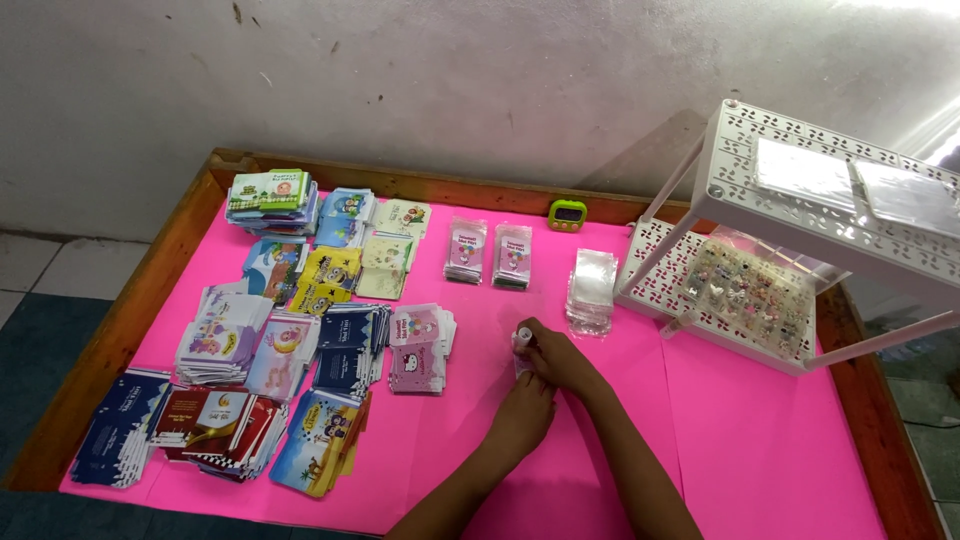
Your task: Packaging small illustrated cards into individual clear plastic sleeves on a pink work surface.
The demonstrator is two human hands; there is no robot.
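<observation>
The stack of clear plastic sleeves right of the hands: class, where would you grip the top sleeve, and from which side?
Probably pinch the near short edge of the stack of clear plastic sleeves, coming from the front. It lies flat on the pink table, the white rack crowds its right side, and the near edge faces open table.

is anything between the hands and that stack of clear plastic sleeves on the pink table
Nothing visible. The right hand and left hand pinch a small packet; only bare pink table lies between them and the clear sleeves just beyond.
</observation>
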